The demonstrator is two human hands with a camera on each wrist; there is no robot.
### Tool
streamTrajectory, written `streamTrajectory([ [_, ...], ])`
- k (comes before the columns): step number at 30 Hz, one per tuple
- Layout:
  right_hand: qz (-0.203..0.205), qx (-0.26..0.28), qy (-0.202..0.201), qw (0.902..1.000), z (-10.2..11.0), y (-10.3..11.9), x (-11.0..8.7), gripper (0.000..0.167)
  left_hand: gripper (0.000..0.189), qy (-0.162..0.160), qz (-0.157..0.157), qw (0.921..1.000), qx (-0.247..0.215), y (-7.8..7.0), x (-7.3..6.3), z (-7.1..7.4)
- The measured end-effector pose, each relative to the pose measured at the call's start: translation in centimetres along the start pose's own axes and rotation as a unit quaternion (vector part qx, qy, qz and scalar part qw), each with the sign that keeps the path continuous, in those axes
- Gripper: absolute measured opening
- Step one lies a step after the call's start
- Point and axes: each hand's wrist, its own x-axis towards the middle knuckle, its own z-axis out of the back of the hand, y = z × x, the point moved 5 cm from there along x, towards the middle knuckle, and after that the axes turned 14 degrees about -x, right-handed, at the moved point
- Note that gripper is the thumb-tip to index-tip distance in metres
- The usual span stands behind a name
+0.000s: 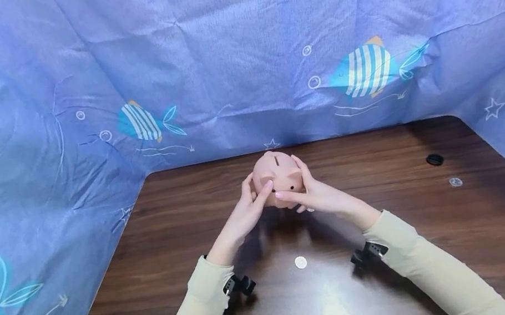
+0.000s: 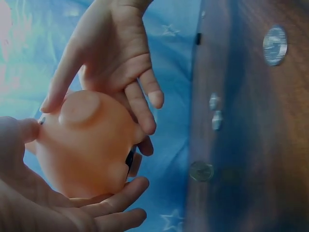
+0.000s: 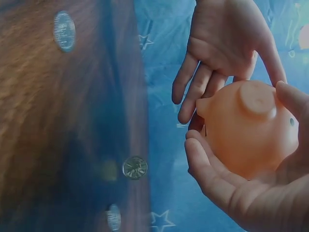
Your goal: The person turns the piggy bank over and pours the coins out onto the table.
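Note:
A pink piggy bank is held up between both hands over the far part of the table, its coin slot upward and its face toward me. My left hand grips its left side, thumb across the face near an eye. My right hand grips the other side, thumb lying below the other thumb. In the left wrist view the round snout shows between the hands, with a dark spot on the underside near the feet. The right wrist view shows the bank cradled by fingers from both sides.
On the brown wooden table a coin lies in front of the hands. Another coin lies at the right, near a black oval cap. A blue fish-print cloth hangs behind and at the sides.

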Motion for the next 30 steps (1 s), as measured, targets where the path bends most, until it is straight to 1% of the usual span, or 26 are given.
streamTrajectory([
  [2,0.012,0.003,-0.007,0.9999,0.5,0.9,0.1,0.109,0.079,0.000,-0.016,0.9999,0.002,-1.0,0.1,0.1],
  [4,0.039,-0.012,-0.030,0.9987,1.2,2.3,-0.3,0.109,0.080,0.000,-0.048,0.9987,0.013,-2.5,-0.1,0.2],
  [5,0.064,-0.020,-0.046,0.9967,1.5,3.2,-0.6,0.110,0.081,0.002,-0.078,0.9968,0.017,-3.4,-0.4,0.2],
  [6,0.100,-0.037,-0.070,0.9919,1.9,4.2,-1.1,0.111,0.083,0.001,-0.115,0.9931,0.022,-4.3,-0.8,0.2],
  [7,0.147,-0.056,-0.099,0.9825,2.3,5.5,-1.8,0.113,0.085,0.001,-0.161,0.9865,0.029,-5.5,-1.4,0.2],
  [8,0.205,-0.079,-0.130,0.9668,2.7,6.8,-2.7,0.115,0.088,0.003,-0.217,0.9753,0.042,-6.7,-2.3,0.2],
  [9,0.267,-0.097,-0.162,0.9449,3.0,8.1,-3.7,0.116,0.091,0.009,-0.281,0.9583,0.053,-8.0,-3.2,0.1],
  [10,0.334,-0.112,-0.190,0.9163,3.2,9.3,-4.7,0.115,0.093,0.020,-0.346,0.9360,0.065,-9.1,-4.3,0.0],
  [11,0.401,-0.122,-0.211,0.8832,3.3,10.2,-5.7,0.113,0.095,0.031,-0.410,0.9084,0.078,-10.0,-5.3,-0.1],
  [12,0.456,-0.135,-0.232,0.8482,3.4,10.9,-6.6,0.109,0.097,0.040,-0.464,0.8796,0.096,-10.7,-6.2,-0.2],
  [13,0.500,-0.138,-0.240,0.8205,3.3,11.2,-7.4,0.105,0.097,0.051,-0.509,0.8520,0.111,-11.2,-7.0,-0.3],
  [14,0.528,-0.140,-0.243,0.8016,3.2,11.1,-7.7,0.101,0.097,0.060,-0.538,0.8313,0.126,-11.2,-7.5,-0.3],
  [15,0.538,-0.133,-0.236,0.7981,3.1,10.7,-7.7,0.098,0.097,0.066,-0.546,0.8236,0.138,-10.9,-7.6,-0.2],
  [16,0.531,-0.129,-0.231,0.8054,2.9,10.1,-7.4,0.099,0.096,0.068,-0.535,0.8295,0.144,-10.3,-7.4,0.0],
  [17,0.496,-0.120,-0.221,0.8310,2.6,9.3,-6.8,0.102,0.095,0.067,-0.507,0.8469,0.147,-9.5,-6.9,0.2],
  [18,0.443,-0.097,-0.194,0.8701,2.3,8.2,-6.0,0.104,0.092,0.061,-0.455,0.8763,0.146,-8.6,-6.1,0.3],
  [19,0.373,-0.074,-0.165,0.9103,2.0,7.0,-5.0,0.108,0.088,0.054,-0.389,0.9095,0.137,-7.4,-5.2,0.6],
  [20,0.295,-0.049,-0.134,0.9449,1.5,5.7,-4.0,0.112,0.085,0.038,-0.314,0.9394,0.133,-6.1,-4.4,0.8],
  [21,0.217,-0.028,-0.105,0.9700,1.1,4.3,-3.1,0.115,0.083,0.025,-0.239,0.9623,0.127,-4.8,-3.6,1.0],
  [22,0.149,-0.013,-0.081,0.9854,0.7,3.1,-2.5,0.116,0.081,0.013,-0.173,0.9773,0.122,-3.7,-3.0,1.1],
  [23,0.095,0.000,-0.057,0.9938,0.3,2.2,-2.1,0.116,0.079,0.005,-0.118,0.9861,0.118,-2.8,-2.6,1.2],
  [24,0.061,0.008,-0.036,0.9974,0.1,1.4,-1.7,0.114,0.077,-0.001,-0.074,0.9906,0.115,-2.0,-2.2,1.3],
  [25,0.042,0.010,-0.024,0.9988,0.0,0.9,-1.4,0.114,0.078,-0.003,-0.048,0.9923,0.114,-1.5,-1.9,1.3],
  [26,0.032,0.013,-0.016,0.9993,-0.1,0.6,-1.2,0.114,0.080,-0.003,-0.035,0.9927,0.115,-1.2,-1.7,1.3],
  [27,0.028,0.014,-0.010,0.9994,-0.1,0.5,-1.1,0.114,0.079,0.000,-0.031,0.9936,0.108,-1.1,-1.6,1.3],
  [30,0.016,0.023,-0.004,0.9996,0.2,0.3,-1.0,0.115,0.078,0.004,-0.032,0.9954,0.090,-1.0,-1.3,1.1],
])
